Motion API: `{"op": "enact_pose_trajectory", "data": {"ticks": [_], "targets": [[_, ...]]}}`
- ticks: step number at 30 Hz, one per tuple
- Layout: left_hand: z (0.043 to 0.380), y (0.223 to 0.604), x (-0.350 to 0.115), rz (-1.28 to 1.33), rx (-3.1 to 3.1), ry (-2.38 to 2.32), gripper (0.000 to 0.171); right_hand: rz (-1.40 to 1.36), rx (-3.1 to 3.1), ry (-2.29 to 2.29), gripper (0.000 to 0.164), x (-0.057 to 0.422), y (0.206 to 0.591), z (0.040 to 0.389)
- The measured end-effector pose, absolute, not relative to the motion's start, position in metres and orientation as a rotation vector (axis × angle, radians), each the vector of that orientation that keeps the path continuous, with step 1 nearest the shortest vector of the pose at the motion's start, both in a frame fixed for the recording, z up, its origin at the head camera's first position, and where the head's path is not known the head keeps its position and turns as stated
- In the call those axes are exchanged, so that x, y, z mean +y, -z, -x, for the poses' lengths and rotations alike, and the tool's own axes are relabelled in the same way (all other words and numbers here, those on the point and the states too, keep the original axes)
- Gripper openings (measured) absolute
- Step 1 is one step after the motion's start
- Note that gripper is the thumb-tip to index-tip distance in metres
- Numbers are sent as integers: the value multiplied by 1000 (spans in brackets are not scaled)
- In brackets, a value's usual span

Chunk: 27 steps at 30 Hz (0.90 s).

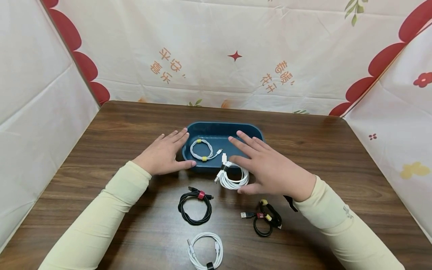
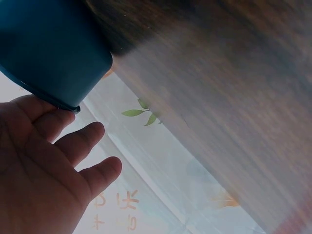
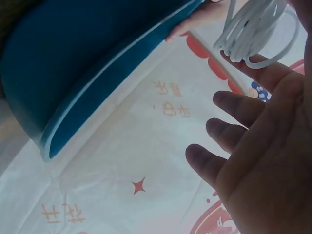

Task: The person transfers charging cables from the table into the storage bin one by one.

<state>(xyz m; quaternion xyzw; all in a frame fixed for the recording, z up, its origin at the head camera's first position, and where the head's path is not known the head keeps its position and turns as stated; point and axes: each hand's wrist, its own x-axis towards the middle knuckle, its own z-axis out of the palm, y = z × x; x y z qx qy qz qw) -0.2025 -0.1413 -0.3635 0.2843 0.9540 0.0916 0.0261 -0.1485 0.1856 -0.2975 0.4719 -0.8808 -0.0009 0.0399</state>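
My right hand (image 1: 273,170) pinches a coiled white charging cable (image 1: 233,185) between thumb and index finger, the other fingers spread. This coil, bound with a black tie, hangs at the near rim of a blue plastic bin (image 1: 219,123). In the right wrist view the coiled cable (image 3: 248,39) shows by the thumb side, above the bin's wall (image 3: 97,78). My left hand (image 1: 165,153) has its fingers extended, touching the bin's left end; the left wrist view shows fingertips under the rim (image 2: 58,106). Inside the bin lies a white cable with yellow ties (image 1: 204,159).
Nearer on the wooden table (image 1: 111,150) lie a black coiled cable with a red tie (image 1: 182,210), a black USB cable with red and yellow ties (image 1: 260,215), and a white coiled cable with a black tie (image 1: 220,250). Printed cloth (image 1: 209,45) hangs behind and at both sides.
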Motion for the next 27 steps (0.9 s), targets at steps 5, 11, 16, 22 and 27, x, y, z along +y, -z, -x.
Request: {"op": "enact_pose_trajectory", "data": {"ticks": [5,11,16,22,27], "targets": [[203,364,-141,-877,2949,-287,104,-1415,-2722,-19,74,187,294,154],[203,363,-141,-865,2935,-297,105,-1369,-2745,-43,75,188,287,157],[203,363,-141,-864,2938,-295,105,-1287,-2814,-47,77,189,279,159],[202,362,-141,-861,2935,-297,105,-1188,-2872,-30,79,191,273,164],[202,363,-141,-868,2936,-295,105,-1124,-2890,-14,79,190,271,168]]}}
